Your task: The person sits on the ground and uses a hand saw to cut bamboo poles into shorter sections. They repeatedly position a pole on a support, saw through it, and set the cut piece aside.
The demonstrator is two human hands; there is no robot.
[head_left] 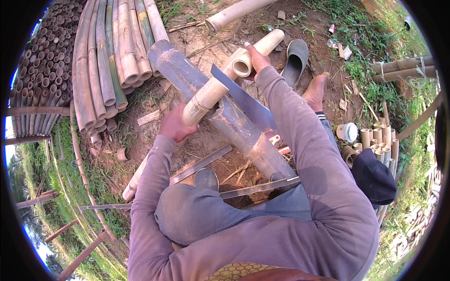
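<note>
My left hand (178, 122) is wrapped round the near end of a short pale bamboo piece (205, 101) lying across a thick, dark bamboo pole (243, 133). Beyond the piece's far end, my right hand (258, 60) grips pale bamboo (268, 43), its thumb on top. An open hollow end (242, 68) shows beside that hand; whether it belongs to the same length, I cannot tell. Between the two hands, a saw blade (244, 100) slants along the pole, touching or close to the left piece. Its red and white handle (276, 139) is partly hidden by my right sleeve.
Long bamboo poles (112, 47) are stacked at the left, near a rack of cut tubes (47, 51). Short tubes (382, 140), a dark cap (373, 175) and a white tub (347, 132) stand right. An empty shoe (295, 61) lies by my bare foot (315, 91).
</note>
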